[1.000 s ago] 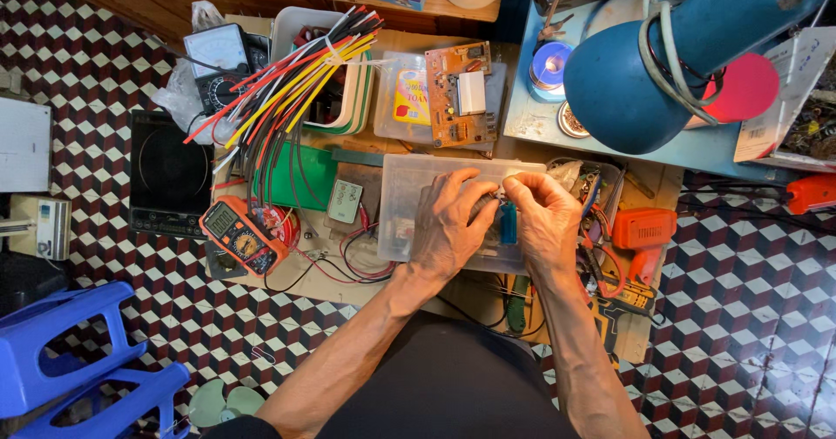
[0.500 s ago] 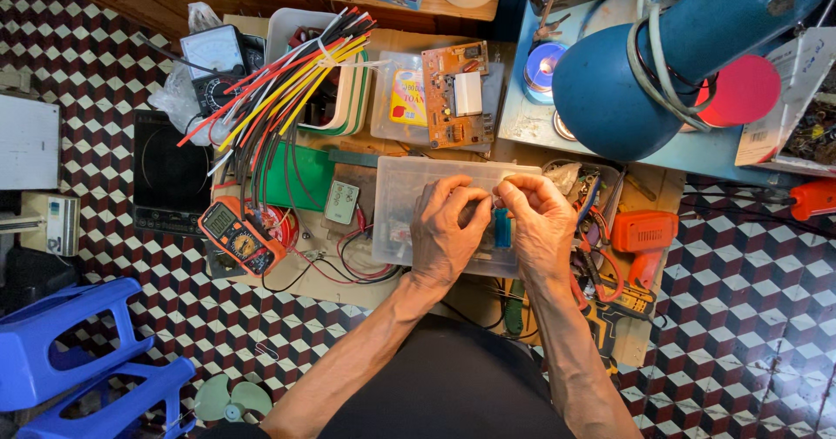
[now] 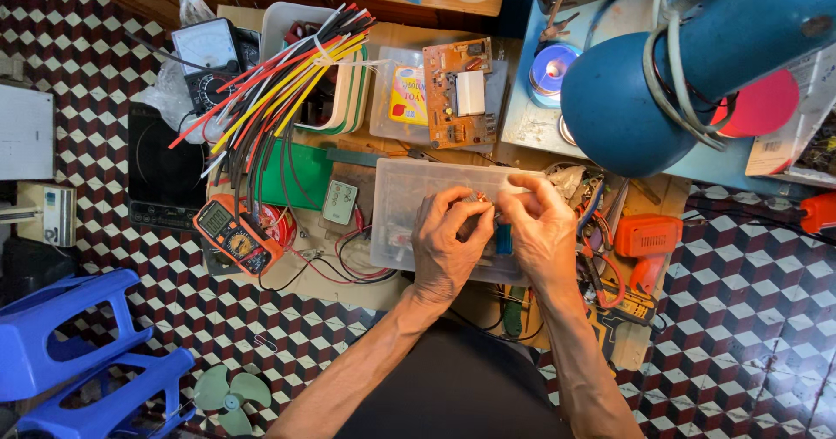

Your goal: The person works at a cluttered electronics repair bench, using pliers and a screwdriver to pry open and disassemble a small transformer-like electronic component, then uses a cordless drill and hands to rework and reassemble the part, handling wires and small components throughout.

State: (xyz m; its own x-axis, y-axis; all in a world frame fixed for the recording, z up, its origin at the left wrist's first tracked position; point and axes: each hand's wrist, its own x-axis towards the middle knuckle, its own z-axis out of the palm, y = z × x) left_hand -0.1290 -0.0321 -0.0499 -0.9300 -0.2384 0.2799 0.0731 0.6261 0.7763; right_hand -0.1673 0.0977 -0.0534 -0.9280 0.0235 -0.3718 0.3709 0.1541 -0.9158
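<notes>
Both my hands meet over a clear plastic box [image 3: 409, 186] on the cluttered workbench. My left hand [image 3: 448, 247] pinches a tiny part between thumb and fingertips. My right hand [image 3: 540, 230] is closed around a small blue-handled tool [image 3: 503, 239], whose tip points at the part. The part itself is too small to make out. The wrists rest at the box's near edge.
A bundle of coloured wires [image 3: 279, 82] lies at the left, with an orange multimeter [image 3: 235, 234] below it. A brown circuit board [image 3: 457, 91] sits behind the box. A blue desk lamp [image 3: 644, 91] hangs at the right, above an orange power tool [image 3: 649, 243]. Blue stools [image 3: 78, 361] stand on the chequered floor.
The hands stay together over the clear box; the fingers have shifted slightly around the small part. The view has shifted slightly.
</notes>
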